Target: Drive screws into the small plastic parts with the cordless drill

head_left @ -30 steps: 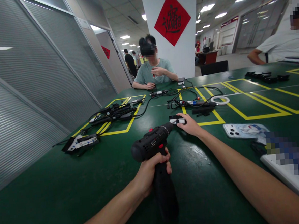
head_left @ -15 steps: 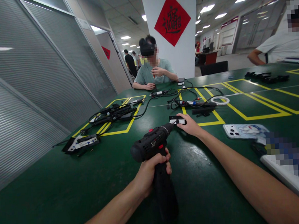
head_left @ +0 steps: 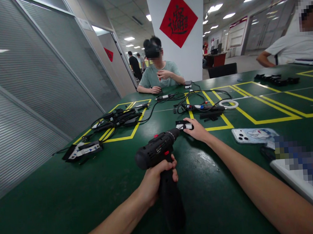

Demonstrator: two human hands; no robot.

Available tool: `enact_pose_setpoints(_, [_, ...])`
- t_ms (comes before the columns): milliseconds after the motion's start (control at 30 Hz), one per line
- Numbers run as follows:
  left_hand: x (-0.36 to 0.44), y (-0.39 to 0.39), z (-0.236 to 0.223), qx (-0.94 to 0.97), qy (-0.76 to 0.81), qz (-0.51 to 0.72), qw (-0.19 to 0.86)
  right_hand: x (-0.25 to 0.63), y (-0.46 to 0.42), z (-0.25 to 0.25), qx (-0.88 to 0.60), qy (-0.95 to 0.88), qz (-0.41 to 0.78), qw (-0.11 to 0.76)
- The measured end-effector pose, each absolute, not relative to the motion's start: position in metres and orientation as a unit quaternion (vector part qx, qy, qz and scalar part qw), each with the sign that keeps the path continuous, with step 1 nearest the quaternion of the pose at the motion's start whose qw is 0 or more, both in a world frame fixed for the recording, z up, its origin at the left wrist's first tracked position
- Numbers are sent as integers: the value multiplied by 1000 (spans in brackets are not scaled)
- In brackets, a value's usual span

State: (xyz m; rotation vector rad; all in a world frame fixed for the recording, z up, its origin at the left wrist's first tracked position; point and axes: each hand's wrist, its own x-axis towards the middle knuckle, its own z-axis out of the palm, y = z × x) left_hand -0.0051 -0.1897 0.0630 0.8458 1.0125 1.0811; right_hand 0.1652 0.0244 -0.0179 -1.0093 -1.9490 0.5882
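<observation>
My left hand (head_left: 160, 176) is wrapped round the grip of a black cordless drill (head_left: 155, 150) with red buttons. The drill points away and to the right, its chuck end up against a small black-and-white part (head_left: 184, 126). My right hand (head_left: 197, 129) grips that part at its right end, on the green table (head_left: 119, 197). Whether the drill's tip touches the part or sits just short of it, I cannot tell. The part's exact kind is unclear, as my fingers cover some of it.
Black cables and parts (head_left: 119, 119) lie in a heap at left, with a black-and-white assembly (head_left: 84, 149) nearer. More cables and a white ring (head_left: 228, 104) lie beyond my right hand. A phone (head_left: 254, 135) rests at right. A person (head_left: 160, 74) sits opposite; another (head_left: 290, 52) sits far right.
The whole view has shifted very slightly left. Both hands keep their hold, and the drill stays in the same place against the part.
</observation>
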Motion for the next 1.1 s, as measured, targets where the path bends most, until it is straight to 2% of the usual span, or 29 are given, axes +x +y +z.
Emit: enact_pose_setpoints(1100, [-4, -190, 66, 371, 467, 470, 651, 165, 21, -13, -418, -772, 241, 413])
